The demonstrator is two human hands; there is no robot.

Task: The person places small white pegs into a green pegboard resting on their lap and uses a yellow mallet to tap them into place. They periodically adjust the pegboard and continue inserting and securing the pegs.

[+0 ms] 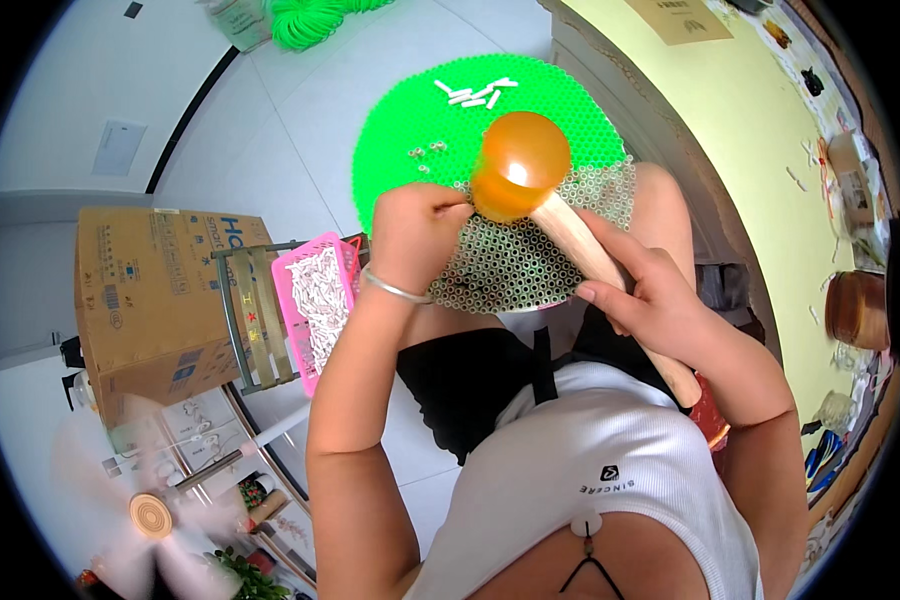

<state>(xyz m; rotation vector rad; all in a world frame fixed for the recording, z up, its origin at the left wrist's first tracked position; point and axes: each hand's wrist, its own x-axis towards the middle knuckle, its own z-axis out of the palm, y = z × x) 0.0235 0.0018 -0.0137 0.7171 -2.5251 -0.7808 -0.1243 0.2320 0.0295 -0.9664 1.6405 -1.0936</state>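
Across my lap lies a rounded honeycomb-like sheet (390,140), bright green on its far part and packed with small grey rings (515,275) on its near part. My right hand (655,285) is wrapped round the wooden handle of a mallet with an orange rounded head (523,160). The head is over the line where green meets grey, and the handle slopes down toward my body. Just left of the head, my left hand (417,230) is closed in a pinch at the sheet; what its fingers hold is hidden. Several short white tubes (475,97) lie loose on the green part.
To the left, a pink basket (288,300) full of white tubes sits on a small stool (242,300), beside a large cardboard box (150,300). A fan (151,516) is spinning at the lower left. A cluttered yellow table (750,120) runs along the right. Green cord (310,22) lies at the back.
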